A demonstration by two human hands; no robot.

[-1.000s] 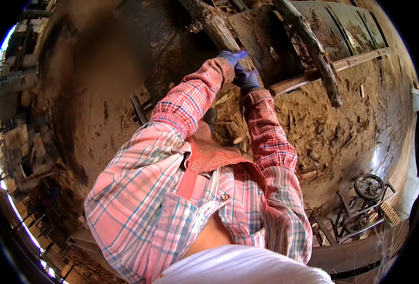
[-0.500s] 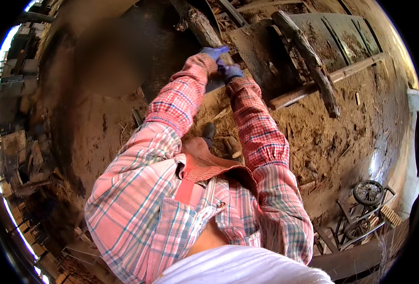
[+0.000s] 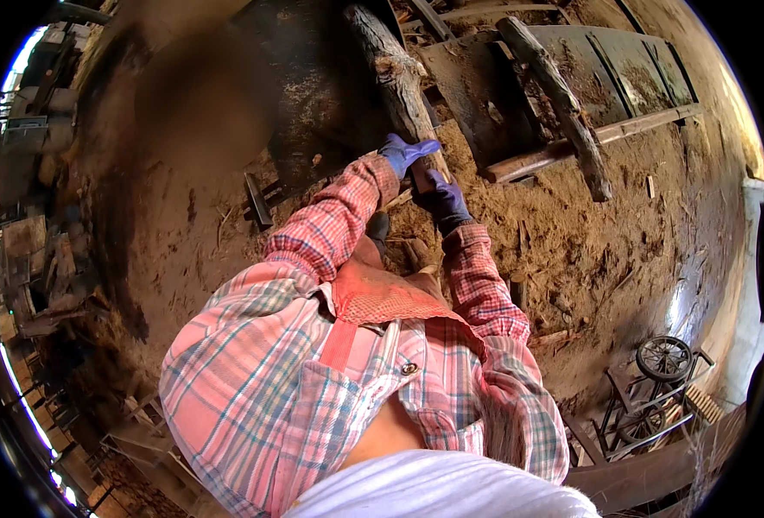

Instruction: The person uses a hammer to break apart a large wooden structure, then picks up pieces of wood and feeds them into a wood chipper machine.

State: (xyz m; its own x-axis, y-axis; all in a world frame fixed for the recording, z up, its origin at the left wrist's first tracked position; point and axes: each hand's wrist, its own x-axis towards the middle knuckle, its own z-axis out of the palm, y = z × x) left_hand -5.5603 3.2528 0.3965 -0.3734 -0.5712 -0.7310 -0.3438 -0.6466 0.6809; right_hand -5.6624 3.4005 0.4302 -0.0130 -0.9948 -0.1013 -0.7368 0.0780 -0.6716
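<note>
Together, gloved hands (image 3: 402,154) (image 3: 444,198) grip a knotty log (image 3: 402,85).

No writing, label, brand or number can be read here. No sign is legible on any surface either.

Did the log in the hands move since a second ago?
Yes. The held log has come back, lower in the picture, judged against the other log lying to its right.
</note>
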